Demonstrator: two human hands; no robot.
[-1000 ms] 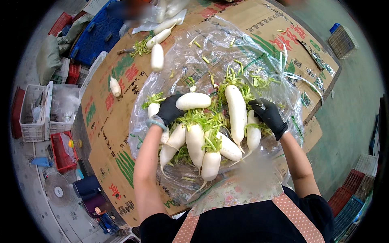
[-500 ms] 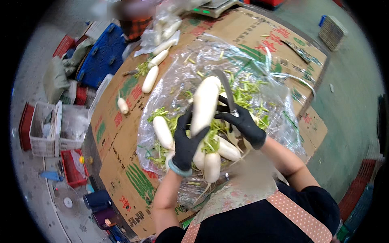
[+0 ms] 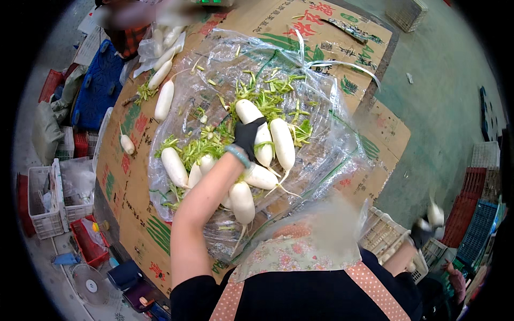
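My left hand (image 3: pixel 248 136), in a black glove with a pale blue band at the wrist, is closed round a white radish (image 3: pixel 248 111) amid the pile. Beside it lie another white radish (image 3: pixel 282 144) with a thin root and several more among cut green stems (image 3: pixel 273 93), all on a clear plastic sheet (image 3: pixel 214 59). Off the table to the right, my right hand (image 3: pixel 422 234), also black-gloved, grips a blurred white radish (image 3: pixel 435 214) near a cream crate (image 3: pixel 381 227). The knife seen earlier cannot be made out.
Cardboard (image 3: pixel 142 224) covers the table. Loose radishes (image 3: pixel 164 100) lie at its left, with a person (image 3: pixel 128 40) behind. A dark blade-like strip (image 3: pixel 345 31) lies at the far right. Stacked crates (image 3: pixel 474 198) stand right; white baskets (image 3: pixel 45 200) and a red bin (image 3: pixel 88 241) stand left.
Both hands held a large radish and the knife over the pile. My right hand has swung right, off the table, with a radish; my left hand has taken hold of another in the pile.
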